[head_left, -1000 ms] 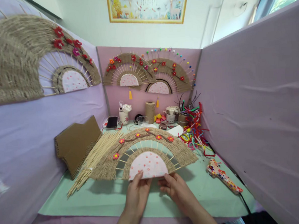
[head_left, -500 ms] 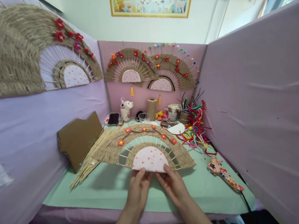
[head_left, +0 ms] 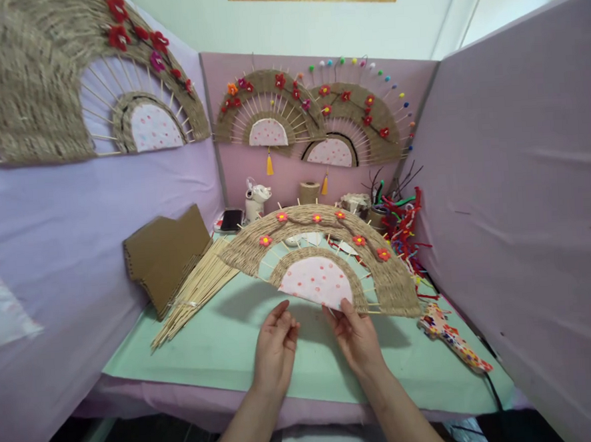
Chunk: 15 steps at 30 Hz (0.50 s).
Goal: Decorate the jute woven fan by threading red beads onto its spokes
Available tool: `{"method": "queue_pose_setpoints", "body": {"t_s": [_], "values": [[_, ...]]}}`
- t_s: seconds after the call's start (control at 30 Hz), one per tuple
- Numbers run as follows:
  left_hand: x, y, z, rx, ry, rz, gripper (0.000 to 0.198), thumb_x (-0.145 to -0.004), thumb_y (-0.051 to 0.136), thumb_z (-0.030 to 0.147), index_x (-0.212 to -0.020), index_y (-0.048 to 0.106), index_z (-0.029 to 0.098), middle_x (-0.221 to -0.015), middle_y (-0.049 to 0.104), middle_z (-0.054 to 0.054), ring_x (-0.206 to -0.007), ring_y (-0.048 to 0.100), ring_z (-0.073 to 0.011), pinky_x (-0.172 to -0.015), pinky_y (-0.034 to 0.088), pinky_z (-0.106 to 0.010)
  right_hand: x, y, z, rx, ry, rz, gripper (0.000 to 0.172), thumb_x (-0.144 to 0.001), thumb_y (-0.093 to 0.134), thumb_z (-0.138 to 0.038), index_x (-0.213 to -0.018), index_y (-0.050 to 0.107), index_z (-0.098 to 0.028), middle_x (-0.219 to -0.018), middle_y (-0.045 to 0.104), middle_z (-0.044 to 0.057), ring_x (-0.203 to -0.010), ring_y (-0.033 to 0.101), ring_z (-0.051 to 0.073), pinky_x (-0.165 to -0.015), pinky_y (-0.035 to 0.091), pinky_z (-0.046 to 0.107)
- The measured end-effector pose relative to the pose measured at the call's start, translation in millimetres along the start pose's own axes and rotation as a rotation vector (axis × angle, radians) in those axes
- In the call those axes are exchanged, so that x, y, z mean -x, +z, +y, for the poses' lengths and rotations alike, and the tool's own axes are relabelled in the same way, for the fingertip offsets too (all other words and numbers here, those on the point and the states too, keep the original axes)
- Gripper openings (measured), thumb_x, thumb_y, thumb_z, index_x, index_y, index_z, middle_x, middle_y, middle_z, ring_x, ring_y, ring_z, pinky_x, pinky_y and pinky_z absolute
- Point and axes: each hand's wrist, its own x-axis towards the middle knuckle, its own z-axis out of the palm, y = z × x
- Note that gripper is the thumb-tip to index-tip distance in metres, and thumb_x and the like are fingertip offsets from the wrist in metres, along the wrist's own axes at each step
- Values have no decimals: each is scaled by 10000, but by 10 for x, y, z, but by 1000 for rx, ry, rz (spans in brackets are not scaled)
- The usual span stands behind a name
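Note:
A woven twine fan (head_left: 397, 285) with thin sticks, red-orange flowers and a pink-dotted white half-round centre is held above the table, tilted with its right end lower. My right hand (head_left: 357, 340) pinches the lower edge of that centre near its right corner, thumb in front and fingers behind. My left hand (head_left: 277, 345) is off the fan, just below its lower left edge, fingers loosely bent and apart with nothing in them.
A stick bundle (head_left: 195, 297) and cardboard (head_left: 170, 255) lie left. Pipe cleaners (head_left: 408, 224) and a flower-patterned glue gun (head_left: 456, 344) are at the right. More fans (head_left: 267, 92) hang on the back panel. A white figurine (head_left: 257, 200) and twine roll (head_left: 308, 192) stand behind.
My left hand has let go of the fan and dropped away from its lower edge. The fan, now in my right hand alone, is raised and tilted down to the right. The view has shifted.

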Motion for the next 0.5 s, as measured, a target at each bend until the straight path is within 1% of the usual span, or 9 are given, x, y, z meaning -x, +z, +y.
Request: {"method": "queue_pose_setpoints", "body": {"t_s": [0.1, 0.17, 0.23, 0.27, 0.3, 0.37, 0.43, 0.5], "values": [[34, 1, -16, -68, 5, -10, 289, -680, 790, 145, -956, 703, 146, -795, 693, -18, -698, 654, -87, -785, 526, -215, -11, -29, -15, 23, -35, -2, 356, -692, 799, -324, -1025, 697, -254, -1066, 734, 37, -989, 669, 206, -896, 554, 427], [56, 28, -10, -82, 19, -45, 356, -692, 771, 128, -1037, 690, 163, -908, 724, -55, -855, 689, -136, -890, 511, -261, -4, -42, -2, 26, -34, -12, 365, -685, 803, -323, -1029, 697, -260, -1079, 730, 38, -1006, 664, 213, -904, 548, 440], [56, 84, 28, -53, 38, -101, 433, -711, 753, 114, -1123, 654, 200, -1054, 719, -76, -1031, 665, -179, -973, 480, -309, 14, -43, 22, 32, -21, -27, 365, -683, 804, -322, -1027, 698, -266, -1086, 727, 36, -1018, 660, 215, -906, 546, 439], [44, 120, 59, -21, 43, -127, 450, -723, 746, 116, -1148, 637, 216, -1110, 707, -79, -1080, 647, -191, -995, 471, -332, 24, -38, 36, 33, -14, -37, 367, -682, 805, -320, -1029, 696, -269, -1093, 725, 34, -1026, 657, 216, -907, 545, 437], [22, 159, 98, 17, 40, -146, 447, -739, 739, 123, -1159, 626, 226, -1145, 698, -79, -1098, 639, -197, -1006, 468, -351, 35, -31, 50, 33, -10, -47, 371, -683, 804, -317, -1034, 693, -273, -1103, 721, 31, -1038, 652, 216, -911, 543, 434], [-45, 229, 182, 96, 16, -148, 428, -765, 722, 133, -1169, 616, 226, -1146, 702, -78, -1061, 657, -194, -1004, 476, -372, 55, -16, 74, 41, -12, -65, 383, -686, 802, -312, -1049, 684, -275, -1127, 712, 31, -1064, 642, 219, -920, 537, 431], [-126, 267, 252, 141, -15, -119, 424, -783, 698, 109, -1182, 611, 225, -1100, 722, -70, -1002, 681, -184, -986, 492, -367, 67, -10, 94, 66, -27, -74, 387, -685, 800, -313, -1049, 679, -264, -1128, 710, 41, -1070, 638, 223, -916, 535, 420], [-196, 264, 286, 164, -34, -100, 413, -799, 669, 80, -1182, 614, 225, -1062, 736, -58, -961, 694, -167, -963, 510, -343, 66, -24, 113, 106, -38, -71, 381, -682, 801, -314, -1037, 678, -251, -1103, 717, 47, -1043, 645, 220, -880, 544, 389]]}}
